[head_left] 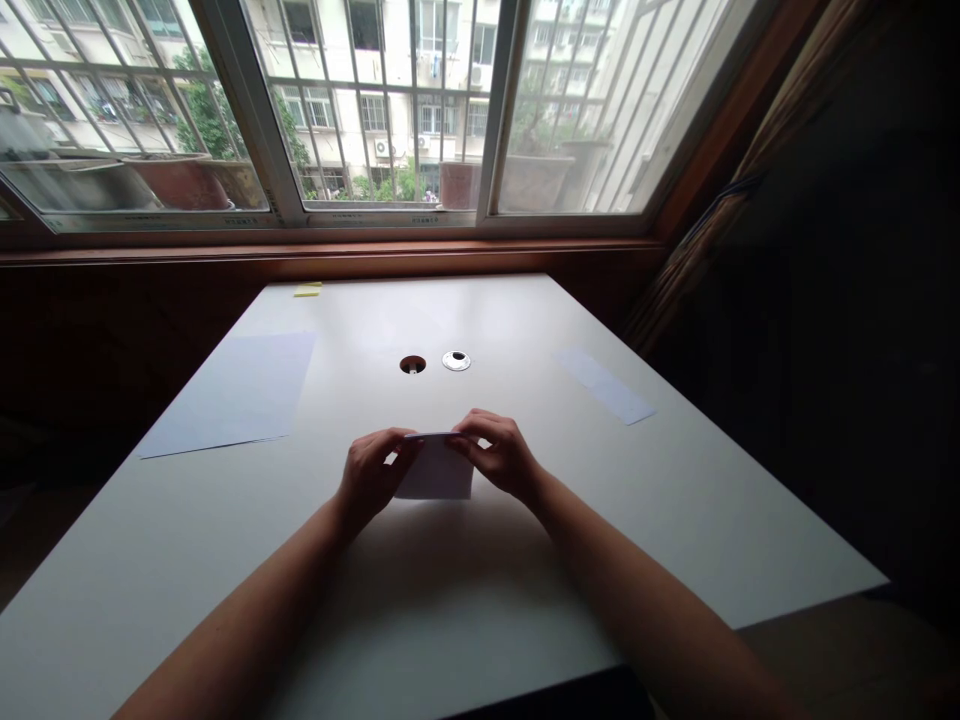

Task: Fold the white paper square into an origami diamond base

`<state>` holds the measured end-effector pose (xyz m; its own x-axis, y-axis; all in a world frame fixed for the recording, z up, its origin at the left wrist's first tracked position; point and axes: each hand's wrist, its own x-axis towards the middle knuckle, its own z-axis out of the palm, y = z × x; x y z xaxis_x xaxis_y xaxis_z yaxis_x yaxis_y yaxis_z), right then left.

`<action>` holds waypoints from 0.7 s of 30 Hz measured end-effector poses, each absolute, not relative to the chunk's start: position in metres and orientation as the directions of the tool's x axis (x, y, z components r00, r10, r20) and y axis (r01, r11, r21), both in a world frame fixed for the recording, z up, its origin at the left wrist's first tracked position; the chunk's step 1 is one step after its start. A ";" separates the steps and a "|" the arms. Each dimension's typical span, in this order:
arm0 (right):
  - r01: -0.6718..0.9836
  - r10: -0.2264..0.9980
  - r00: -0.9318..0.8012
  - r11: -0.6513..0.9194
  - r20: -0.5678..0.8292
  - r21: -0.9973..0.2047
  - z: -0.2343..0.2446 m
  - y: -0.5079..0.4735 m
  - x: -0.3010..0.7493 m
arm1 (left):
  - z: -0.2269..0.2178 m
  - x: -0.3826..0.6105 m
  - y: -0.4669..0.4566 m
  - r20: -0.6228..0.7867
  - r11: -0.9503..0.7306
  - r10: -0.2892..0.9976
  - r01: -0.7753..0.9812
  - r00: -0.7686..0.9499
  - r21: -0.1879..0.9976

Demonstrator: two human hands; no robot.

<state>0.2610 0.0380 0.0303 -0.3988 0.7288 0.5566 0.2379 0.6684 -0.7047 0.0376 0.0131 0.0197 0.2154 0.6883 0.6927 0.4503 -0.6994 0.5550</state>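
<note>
Between my two hands is a small piece of paper (436, 472), pale and shaded on the side facing me, with a straight upper edge that looks folded. My left hand (373, 468) pinches its upper left corner between thumb and fingers. At the upper right corner, my right hand (499, 450) grips it the same way. The paper's lower edge hangs close to the white table (360, 610); whether it touches the surface I cannot tell.
Larger white sheets (240, 390) lie at the table's left, and a narrow paper strip (606, 385) at the right. Beyond my hands are a round cable hole (412, 366) and a round cover (456, 361). A yellow slip (307, 290) lies near the window (375, 218).
</note>
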 end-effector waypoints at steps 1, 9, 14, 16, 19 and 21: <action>0.228 0.761 -0.416 0.618 0.498 -0.753 0.030 0.038 0.261 | 0.020 0.038 0.011 0.643 -0.650 0.742 0.440 0.191 0.620; 0.055 0.869 -0.493 0.079 0.042 -0.995 0.026 0.040 0.258 | 0.019 0.040 0.014 0.156 -0.156 0.985 0.001 0.068 0.988; -0.080 0.893 -0.450 -0.017 0.021 -0.997 0.022 0.043 0.255 | 0.015 0.042 0.019 0.074 -0.070 0.997 -0.121 0.025 0.990; -0.114 0.904 -0.427 -0.042 0.011 -0.993 0.019 0.045 0.256 | 0.014 0.042 0.020 0.065 -0.059 0.997 -0.162 0.035 0.985; -0.124 0.913 -0.408 -0.067 -0.011 -0.990 0.016 0.046 0.258 | 0.013 0.042 0.023 0.042 -0.023 0.994 -0.192 0.098 0.981; -0.110 0.913 -0.407 -0.073 -0.022 -0.991 0.015 0.048 0.261 | 0.012 0.040 0.025 0.018 0.010 0.988 -0.179 0.153 0.984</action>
